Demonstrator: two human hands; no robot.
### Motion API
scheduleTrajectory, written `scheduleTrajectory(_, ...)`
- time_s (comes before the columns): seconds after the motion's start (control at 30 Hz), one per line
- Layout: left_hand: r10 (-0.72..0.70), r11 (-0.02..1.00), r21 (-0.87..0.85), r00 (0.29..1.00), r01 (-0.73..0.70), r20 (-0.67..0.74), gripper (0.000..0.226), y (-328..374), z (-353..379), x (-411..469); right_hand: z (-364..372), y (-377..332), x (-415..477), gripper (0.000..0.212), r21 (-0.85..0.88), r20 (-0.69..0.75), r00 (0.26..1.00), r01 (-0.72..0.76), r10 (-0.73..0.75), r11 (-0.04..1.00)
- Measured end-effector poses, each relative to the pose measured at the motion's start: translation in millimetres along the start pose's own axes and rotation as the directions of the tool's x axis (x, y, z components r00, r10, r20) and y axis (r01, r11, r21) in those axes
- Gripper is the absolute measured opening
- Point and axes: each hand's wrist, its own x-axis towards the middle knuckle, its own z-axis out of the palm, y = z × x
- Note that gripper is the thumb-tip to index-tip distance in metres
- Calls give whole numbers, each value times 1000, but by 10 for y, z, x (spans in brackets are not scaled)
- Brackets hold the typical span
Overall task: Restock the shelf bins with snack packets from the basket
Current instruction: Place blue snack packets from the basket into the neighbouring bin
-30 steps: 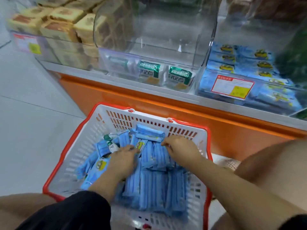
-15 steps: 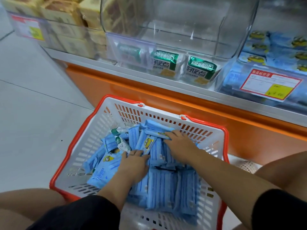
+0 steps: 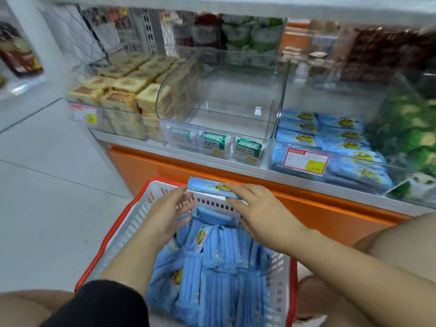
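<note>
1. Fingers of the left hand [image 3: 168,215] and the right hand [image 3: 264,218], nearly straight, press on opposite ends of one blue packet [image 3: 211,188]. Neither grip wraps round it, and both thumbs hang below, clear of it.
2. That packet rides level at the centre of the frame, just above the far rim of the basket [image 3: 132,226] and off the heap.
3. Beneath the wrists, the basket holds a deep heap of loose packets [image 3: 219,267] of the same blue. By my judgement most of the load is not yet shelved.
4. Right of centre on the shelf, the blue-packet bin [image 3: 305,160] looks well filled, with some room on top. It is the likely destination.
5. At upper centre, the clear middle bin [image 3: 236,95] shows only a few green packets [image 3: 213,143] along its front. Whether the basket carries stock for it I cannot tell.
</note>
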Motion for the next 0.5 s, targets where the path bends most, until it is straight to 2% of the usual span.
scheduleTrajectory(0.07, 46, 988, -149, 995, -33, 83, 29, 282, 93, -237, -254, -41, -35, 52, -41, -115, 993, 16, -20, 999)
scheduleTrajectory(0.1, 83, 984, -170, 988, -61, 127, 34, 402, 167, -377, -368, -53, -49, 50, -69, -174, 984, 21, -33, 997)
scheduleTrajectory(0.17, 157, 980, -147, 972, -132, 175, 36, 568, 306, -630, -550, -78, -72, 47, -104, -253, 966, 32, -57, 994)
scheduleTrajectory(0.33, 310, 946, -152, 937, -287, 159, 19, 785, 545, -955, -889, -121, -154, 42, -95, -414, 906, 56, -91, 994)
scheduleTrajectory(0.43, 389, 921, -91, 902, -379, 188, 17, 891, 700, -1029, -1157, -52, -232, 22, -8, -513, 856, 69, -64, 998)
scheduleTrajectory(0.5, 441, 892, -5, 869, -452, 225, 19, 955, 861, -1051, -1344, 37, -241, 19, 24, -563, 826, 4, 10, 1000)
